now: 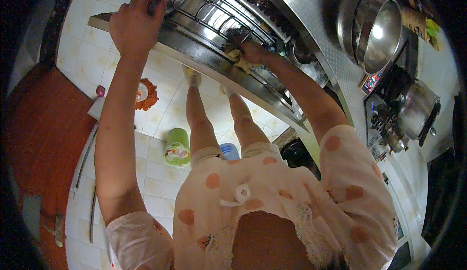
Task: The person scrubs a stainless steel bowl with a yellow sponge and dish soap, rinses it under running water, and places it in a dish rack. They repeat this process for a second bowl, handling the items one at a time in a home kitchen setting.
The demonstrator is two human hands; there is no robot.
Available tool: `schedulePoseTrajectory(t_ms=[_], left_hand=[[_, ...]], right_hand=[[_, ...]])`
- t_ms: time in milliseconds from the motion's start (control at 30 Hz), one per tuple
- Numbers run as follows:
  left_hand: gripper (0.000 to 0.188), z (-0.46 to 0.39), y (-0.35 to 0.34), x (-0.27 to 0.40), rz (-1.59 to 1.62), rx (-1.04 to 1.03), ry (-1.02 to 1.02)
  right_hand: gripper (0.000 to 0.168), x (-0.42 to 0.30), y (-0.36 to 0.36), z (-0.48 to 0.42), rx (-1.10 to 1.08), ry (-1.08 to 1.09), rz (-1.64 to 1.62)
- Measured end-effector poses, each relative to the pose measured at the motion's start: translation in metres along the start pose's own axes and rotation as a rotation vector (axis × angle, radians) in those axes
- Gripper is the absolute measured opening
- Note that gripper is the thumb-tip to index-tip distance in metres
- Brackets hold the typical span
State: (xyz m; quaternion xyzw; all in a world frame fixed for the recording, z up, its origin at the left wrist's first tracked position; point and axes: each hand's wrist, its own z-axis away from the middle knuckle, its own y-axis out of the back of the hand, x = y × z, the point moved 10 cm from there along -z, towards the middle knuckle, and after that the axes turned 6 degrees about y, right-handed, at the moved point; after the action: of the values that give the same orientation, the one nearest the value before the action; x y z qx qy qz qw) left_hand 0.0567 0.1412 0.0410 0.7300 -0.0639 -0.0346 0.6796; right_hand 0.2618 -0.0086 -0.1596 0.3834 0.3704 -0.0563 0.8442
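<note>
An open metal drawer with a wire rack (208, 15) lies before me, at the top of the view. My left hand (136, 25) is at the drawer's left front corner, its fingers bent over a dark, rounded item that I cannot make out. Inside the drawer, my right hand (255, 51) is beside a dark, bushy clump (238, 36), partly in shadow; its fingertips are hard to see. A yellowish cloth-like item (235, 55) lies just below that hand. A clear plastic bag (315, 73) is further right in the drawer.
Metal bowls (383, 36) stand on the steel countertop (310, 11) at right, near a stove with a metal pot (417, 109). Below are a green bin (178, 142), a blue container (230, 151) and an orange-fringed item (150, 95) on the tiled floor. A red-brown door (47, 131) is at left.
</note>
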Motion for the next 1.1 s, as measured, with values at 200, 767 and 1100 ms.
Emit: schedulePoseTrajectory(t_ms=[200, 767, 1100], left_hand=[[0.039, -0.001, -0.001, 0.000, 0.048, -0.016, 0.018], [0.032, -0.005, -0.003, 0.004, 0.054, -0.014, 0.015], [0.039, -0.004, -0.007, -0.002, 0.032, -0.070, 0.030]], right_hand=[[0.049, 0.013, -0.005, -0.017, 0.172, 0.085, -0.625], [0.039, 0.056, -0.014, -0.030, 0.184, -0.204, -0.665], [0.029, 0.063, -0.031, -0.022, 0.216, -0.166, -0.446]])
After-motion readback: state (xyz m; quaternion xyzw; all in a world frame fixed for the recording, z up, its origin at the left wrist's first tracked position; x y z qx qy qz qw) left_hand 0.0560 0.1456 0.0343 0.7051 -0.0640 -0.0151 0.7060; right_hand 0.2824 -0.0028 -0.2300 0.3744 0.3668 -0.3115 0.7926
